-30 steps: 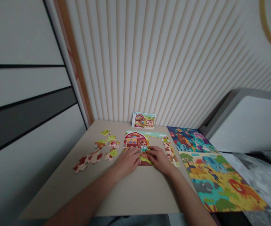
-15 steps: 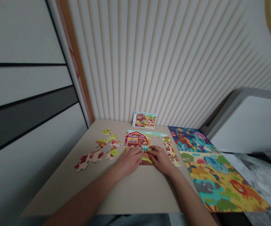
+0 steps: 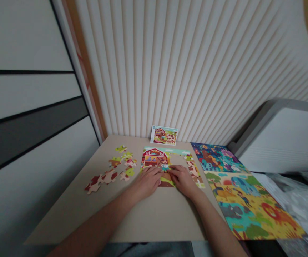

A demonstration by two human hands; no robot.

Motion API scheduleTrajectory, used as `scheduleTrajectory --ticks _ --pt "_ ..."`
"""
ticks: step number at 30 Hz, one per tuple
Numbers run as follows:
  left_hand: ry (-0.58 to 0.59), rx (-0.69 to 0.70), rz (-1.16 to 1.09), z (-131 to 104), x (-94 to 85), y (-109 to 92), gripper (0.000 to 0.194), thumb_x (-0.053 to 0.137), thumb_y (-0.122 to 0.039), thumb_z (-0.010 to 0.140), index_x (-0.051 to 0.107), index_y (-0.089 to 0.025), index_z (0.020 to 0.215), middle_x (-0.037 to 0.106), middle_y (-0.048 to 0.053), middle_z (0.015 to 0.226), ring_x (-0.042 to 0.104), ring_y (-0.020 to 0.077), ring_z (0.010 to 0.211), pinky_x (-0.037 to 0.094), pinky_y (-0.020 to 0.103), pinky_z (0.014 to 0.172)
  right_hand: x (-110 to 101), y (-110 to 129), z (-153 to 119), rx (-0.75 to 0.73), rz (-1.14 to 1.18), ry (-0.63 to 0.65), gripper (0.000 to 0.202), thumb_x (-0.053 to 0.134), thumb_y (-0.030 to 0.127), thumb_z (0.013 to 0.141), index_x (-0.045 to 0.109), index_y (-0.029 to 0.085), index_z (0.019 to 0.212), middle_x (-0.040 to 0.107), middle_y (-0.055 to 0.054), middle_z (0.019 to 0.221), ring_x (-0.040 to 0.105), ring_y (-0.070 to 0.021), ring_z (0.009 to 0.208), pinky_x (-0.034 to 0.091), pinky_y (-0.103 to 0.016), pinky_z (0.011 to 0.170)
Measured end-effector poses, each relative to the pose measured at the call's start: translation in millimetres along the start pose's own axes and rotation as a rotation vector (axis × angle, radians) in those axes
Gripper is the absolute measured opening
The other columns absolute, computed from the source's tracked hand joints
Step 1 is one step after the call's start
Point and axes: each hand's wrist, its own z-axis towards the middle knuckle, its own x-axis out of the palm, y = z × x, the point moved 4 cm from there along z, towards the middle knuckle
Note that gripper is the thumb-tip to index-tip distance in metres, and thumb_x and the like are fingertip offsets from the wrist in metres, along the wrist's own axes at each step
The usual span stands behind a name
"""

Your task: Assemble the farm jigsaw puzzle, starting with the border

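Note:
A partly assembled farm puzzle (image 3: 155,152) with a red barn lies on the beige table (image 3: 154,221). My left hand (image 3: 149,179) rests on its lower left part, fingers close together and pointing toward the middle. From the right, my right hand (image 3: 181,177) reaches over the puzzle, its fingertips bent at a small blue piece (image 3: 165,167) beside the barn. Both sets of fingertips nearly meet there, and what lies under them is hidden. Loose pieces (image 3: 109,176) with cow patches and green parts are spread left of the puzzle.
A small picture card (image 3: 164,135) of the farm leans against the pleated wall behind. At the right lie a dark blue puzzle (image 3: 219,157) and a yellow animal puzzle (image 3: 252,207). Clear plastic wrapping (image 3: 298,200) sits farther right.
The view has shifted very slightly. Both hands stay at nearly the same spot on the puzzle, with only a tiny movement of the right fingers.

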Motion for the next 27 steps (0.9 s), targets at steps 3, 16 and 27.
scheduleTrajectory --ticks 3,16,27 --pt "0.006 -0.004 0.003 0 -0.2 0 0.031 0.053 -0.019 0.096 0.061 -0.023 0.125 0.064 0.007 0.123 0.055 0.0236 0.120 0.043 0.042 0.106 1 0 0 0.002 -0.006 0.003 0.033 0.057 0.016 0.094 0.072 0.030 0.120 0.067 -0.007 0.123 0.059 -0.0221 0.114 0.045 -0.039 0.099" --pt "0.033 -0.006 0.000 2 -0.8 -1 0.030 0.054 -0.020 0.095 0.060 -0.023 0.125 0.064 0.007 0.123 0.054 0.0239 0.121 0.041 0.043 0.108 -5 10 2 0.014 -0.039 0.040 0.032 0.054 0.016 0.095 0.072 0.027 0.119 0.068 -0.008 0.121 0.059 -0.0224 0.112 0.043 -0.039 0.098" --pt "0.027 -0.020 0.005 1 3.5 -1 0.029 0.049 -0.019 0.096 0.061 -0.023 0.123 0.064 0.009 0.125 0.055 0.0243 0.123 0.042 0.044 0.109 -11 18 4 0.004 -0.026 -0.017 0.037 0.051 0.019 0.098 0.063 0.026 0.132 0.064 -0.009 0.132 0.055 -0.0226 0.123 0.040 -0.040 0.103"
